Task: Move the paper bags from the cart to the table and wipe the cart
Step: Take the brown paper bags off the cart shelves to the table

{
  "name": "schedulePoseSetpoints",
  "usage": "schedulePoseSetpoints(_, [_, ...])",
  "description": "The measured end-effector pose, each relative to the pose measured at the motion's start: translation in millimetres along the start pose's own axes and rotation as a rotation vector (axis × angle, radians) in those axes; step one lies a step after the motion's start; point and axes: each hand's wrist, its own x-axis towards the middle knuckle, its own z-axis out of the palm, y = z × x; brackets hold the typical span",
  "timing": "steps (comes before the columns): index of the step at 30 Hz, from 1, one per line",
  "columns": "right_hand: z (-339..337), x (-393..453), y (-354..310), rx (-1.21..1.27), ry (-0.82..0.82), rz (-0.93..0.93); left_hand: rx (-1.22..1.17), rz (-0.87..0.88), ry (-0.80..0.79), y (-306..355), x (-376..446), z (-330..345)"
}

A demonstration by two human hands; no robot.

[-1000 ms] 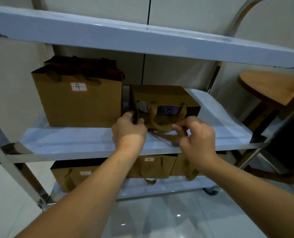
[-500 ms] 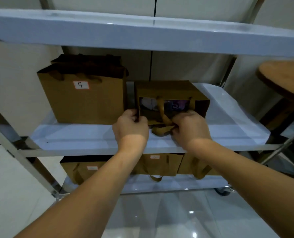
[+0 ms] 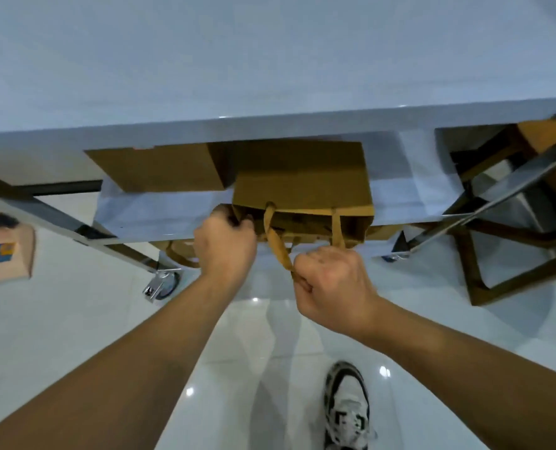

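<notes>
A brown paper bag [image 3: 302,172] lies on its side on the cart's middle shelf [image 3: 146,219], its open mouth facing me at the shelf's front edge. My left hand [image 3: 226,245] grips the left rim of its mouth. My right hand [image 3: 331,284] is closed on the bag's brown handles [image 3: 278,245], pulled out past the shelf edge. A second, larger paper bag [image 3: 159,170] stands to its left under the cart's top shelf [image 3: 270,60]. More bags on the bottom shelf show only as slivers.
The cart's top shelf fills the upper half of the view. A caster wheel [image 3: 161,284] stands on the glossy tiled floor at lower left. A cardboard box [image 3: 3,254] lies far left. A wooden table frame [image 3: 504,254] stands right. My shoe [image 3: 348,407] is below.
The view tipped down and rose above the top shelf. My right hand pulled the handles out toward me, and the bag slid to the shelf's front edge. My left hand stayed on the rim.
</notes>
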Motion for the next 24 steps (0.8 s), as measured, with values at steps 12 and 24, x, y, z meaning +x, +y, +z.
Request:
schedulePoseSetpoints(12, [-226,58,-131,0.014,-0.329,0.762,0.485,0.178,-0.506,102,-148,-159])
schedulePoseSetpoints(24, [-505,-29,-294,-0.164,-0.064,1.244,0.694,0.983,-0.873,278,-349,-221])
